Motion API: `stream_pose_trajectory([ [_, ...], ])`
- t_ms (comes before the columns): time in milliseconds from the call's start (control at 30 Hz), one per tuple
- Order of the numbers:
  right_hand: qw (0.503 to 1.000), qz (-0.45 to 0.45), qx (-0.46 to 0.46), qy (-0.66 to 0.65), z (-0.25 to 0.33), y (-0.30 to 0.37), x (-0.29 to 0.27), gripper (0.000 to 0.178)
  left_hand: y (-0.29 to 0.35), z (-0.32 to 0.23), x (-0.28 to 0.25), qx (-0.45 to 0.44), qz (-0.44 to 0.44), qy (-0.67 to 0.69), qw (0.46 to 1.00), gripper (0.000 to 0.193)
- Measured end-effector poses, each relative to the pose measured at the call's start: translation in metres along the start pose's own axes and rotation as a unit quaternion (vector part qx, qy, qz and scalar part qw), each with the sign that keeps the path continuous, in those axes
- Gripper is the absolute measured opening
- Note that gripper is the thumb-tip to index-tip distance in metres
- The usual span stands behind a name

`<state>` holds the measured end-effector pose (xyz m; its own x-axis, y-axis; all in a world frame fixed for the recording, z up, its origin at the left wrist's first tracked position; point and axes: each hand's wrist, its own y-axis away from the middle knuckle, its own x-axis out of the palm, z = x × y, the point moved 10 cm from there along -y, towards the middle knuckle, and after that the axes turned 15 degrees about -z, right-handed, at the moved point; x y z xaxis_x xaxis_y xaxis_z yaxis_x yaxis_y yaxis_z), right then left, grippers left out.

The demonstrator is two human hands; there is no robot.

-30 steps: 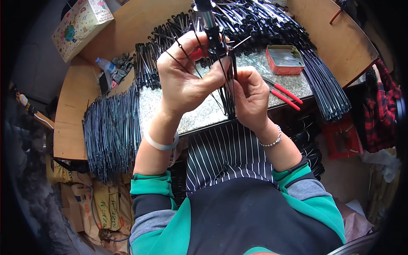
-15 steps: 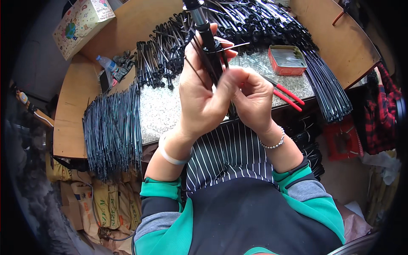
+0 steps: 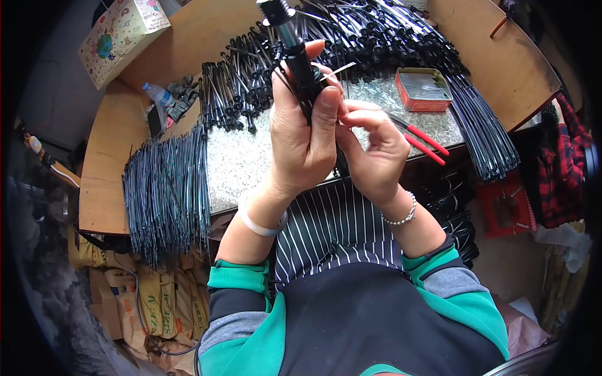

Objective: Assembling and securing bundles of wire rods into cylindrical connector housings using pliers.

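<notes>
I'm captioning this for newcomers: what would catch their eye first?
Probably the heap of dark rods across the back of the desk. Then the left hand in the centre, gripping a black tube. The red-handled pliers stand out, right of the right hand.

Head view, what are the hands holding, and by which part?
The left hand holds the black rod by its section just below the silver part in the picture. Whether the right hand grips anything cannot be told.
</notes>
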<state>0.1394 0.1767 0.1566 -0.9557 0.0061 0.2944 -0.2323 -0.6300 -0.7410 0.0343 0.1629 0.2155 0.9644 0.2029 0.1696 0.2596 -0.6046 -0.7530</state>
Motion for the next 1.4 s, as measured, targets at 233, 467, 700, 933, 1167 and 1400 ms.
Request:
stream_pose_trajectory([
  [233, 0.933, 0.218, 0.285, -0.03, -0.058, 0.093, 0.007, 0.05, 0.023, -0.005, -0.015, -0.027, -0.076, 0.036, 0.996, 0.043],
  [467, 0.926, 0.233, 0.294, -0.042, -0.052, 0.151, -0.015, 0.053, 0.103, 0.037, -0.015, -0.276, 0.046, 0.144, 0.949, 0.027],
  [700, 0.964, 0.11, -0.124, 0.208, 0.014, 0.085, -0.021, 0.074, 0.148, 0.069, -0.048, -0.274, -0.092, -0.054, 0.956, 0.025],
  [933, 0.933, 0.193, -0.15, 0.264, 0.018, 0.093, -0.013, 0.012, 0.161, 0.078, -0.064, -0.224, -0.039, -0.147, 0.963, 0.031],
  [1167, 0.777, 0.207, -0.125, 0.581, -0.122, 0.083, -0.118, 0.022, 0.163, 0.088, -0.126, -0.3, -0.14, -0.089, 0.94, 0.028],
  [1400, 0.859, 0.252, 0.092, 0.435, -0.113, 0.093, -0.097, 0.019, 0.166, 0.104, -0.149, -0.296, -0.146, -0.121, 0.936, 0.026],
])
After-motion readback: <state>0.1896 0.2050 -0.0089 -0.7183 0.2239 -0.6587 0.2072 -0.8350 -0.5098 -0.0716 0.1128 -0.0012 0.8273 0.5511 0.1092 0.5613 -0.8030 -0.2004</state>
